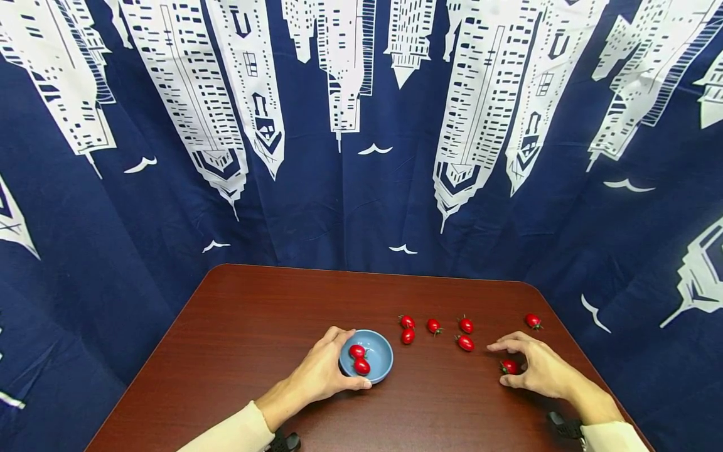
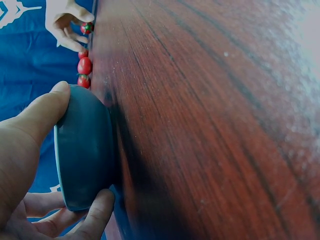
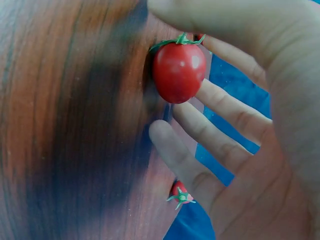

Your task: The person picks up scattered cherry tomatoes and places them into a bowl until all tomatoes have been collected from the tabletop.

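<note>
My left hand grips a small blue bowl by its side, thumb at the near rim and fingers around the far side. The bowl stands upright on the table, and two cherry tomatoes lie in it. Farther right, my right hand reaches over a single cherry tomato with a green stem. Its thumb and fingers are spread around that tomato, with a gap showing between them in the head view. The left wrist view shows the bowl's outer wall between thumb and fingers.
Several loose cherry tomatoes lie between the bowl and my right hand. Another cherry tomato sits near the table's right edge. The brown wooden table backs onto a dark blue cloth printed with white buildings.
</note>
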`<state>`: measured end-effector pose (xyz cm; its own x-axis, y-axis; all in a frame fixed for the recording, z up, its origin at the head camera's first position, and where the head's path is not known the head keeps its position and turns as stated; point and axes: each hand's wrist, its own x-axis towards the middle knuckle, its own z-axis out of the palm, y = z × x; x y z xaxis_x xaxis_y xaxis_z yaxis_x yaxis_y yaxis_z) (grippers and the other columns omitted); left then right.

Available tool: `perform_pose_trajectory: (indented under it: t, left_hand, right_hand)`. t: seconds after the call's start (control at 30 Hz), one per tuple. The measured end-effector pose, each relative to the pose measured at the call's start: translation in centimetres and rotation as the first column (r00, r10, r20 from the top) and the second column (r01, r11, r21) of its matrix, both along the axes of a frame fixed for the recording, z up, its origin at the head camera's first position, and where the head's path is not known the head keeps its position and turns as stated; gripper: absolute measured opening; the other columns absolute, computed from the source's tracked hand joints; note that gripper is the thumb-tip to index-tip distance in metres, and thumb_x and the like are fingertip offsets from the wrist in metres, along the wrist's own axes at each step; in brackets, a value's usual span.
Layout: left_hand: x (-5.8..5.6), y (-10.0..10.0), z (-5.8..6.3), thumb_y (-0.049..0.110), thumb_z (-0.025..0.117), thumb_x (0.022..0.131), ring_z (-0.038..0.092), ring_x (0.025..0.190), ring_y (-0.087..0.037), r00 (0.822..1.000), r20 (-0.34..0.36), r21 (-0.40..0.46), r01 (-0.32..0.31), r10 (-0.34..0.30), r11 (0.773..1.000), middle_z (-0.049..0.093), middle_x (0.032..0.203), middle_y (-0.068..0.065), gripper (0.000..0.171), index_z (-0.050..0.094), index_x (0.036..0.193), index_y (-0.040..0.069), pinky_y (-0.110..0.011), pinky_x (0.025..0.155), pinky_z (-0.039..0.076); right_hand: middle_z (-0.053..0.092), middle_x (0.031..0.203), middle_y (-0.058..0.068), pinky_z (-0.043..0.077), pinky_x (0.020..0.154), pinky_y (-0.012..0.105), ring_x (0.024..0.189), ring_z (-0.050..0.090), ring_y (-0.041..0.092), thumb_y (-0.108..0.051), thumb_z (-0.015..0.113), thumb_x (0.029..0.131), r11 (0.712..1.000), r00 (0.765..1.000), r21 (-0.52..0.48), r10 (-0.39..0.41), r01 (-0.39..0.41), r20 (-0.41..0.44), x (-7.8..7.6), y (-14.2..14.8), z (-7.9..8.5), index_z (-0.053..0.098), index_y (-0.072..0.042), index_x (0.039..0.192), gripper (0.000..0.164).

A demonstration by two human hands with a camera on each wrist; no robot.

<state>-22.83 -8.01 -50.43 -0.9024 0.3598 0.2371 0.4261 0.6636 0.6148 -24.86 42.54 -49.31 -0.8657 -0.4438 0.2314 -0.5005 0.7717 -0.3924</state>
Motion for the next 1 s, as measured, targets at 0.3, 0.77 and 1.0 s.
perform_pose_trajectory:
  t: [0.3, 0.77, 1.0]
  left_hand:
    - [-0.10, 0.03, -0.06, 0.047, 0.110, 0.078, 0.072, 0.129, -0.032, 1.000, -0.007, 0.001, 0.001, -0.001, 1.000, 0.068, 0.142, -0.010, 0.108, 0.063, 0.161, -0.003, -0.051, 0.115, 0.063]
    - [0.04, 0.00, -0.18, 0.049, 0.110, 0.077, 0.072, 0.129, -0.031, 1.000, -0.002, 0.001, -0.001, 0.001, 1.000, 0.068, 0.141, -0.010, 0.110, 0.063, 0.161, -0.002, -0.051, 0.114, 0.064]
    - [-0.04, -0.01, -0.13, 0.049, 0.110, 0.077, 0.072, 0.129, -0.030, 1.000, -0.004, -0.002, -0.004, 0.004, 1.000, 0.068, 0.142, -0.009, 0.109, 0.063, 0.162, -0.001, -0.050, 0.115, 0.064]
  right_hand:
    - [0.077, 0.101, 0.001, 0.063, 0.068, 0.021, 0.085, 0.068, -0.008, 0.001, 0.102, 0.082, 0.994, 0.998, -0.087, 0.062, -0.063, -0.011, -0.42, 0.38, -0.75, 0.086, -0.012, 0.108, 0.033]
    - [0.077, 0.098, 0.002, 0.064, 0.068, 0.019, 0.084, 0.070, -0.009, 0.001, 0.101, 0.084, 0.993, 0.998, -0.101, 0.062, -0.063, -0.018, -0.74, -0.03, -0.68, 0.086, -0.010, 0.105, 0.028]
    - [0.078, 0.097, -0.005, 0.066, 0.069, 0.021, 0.085, 0.070, -0.011, -0.003, 0.102, 0.084, 0.992, 0.996, -0.099, 0.076, -0.080, -0.042, -0.86, -0.55, 0.13, 0.086, -0.012, 0.107, 0.030]
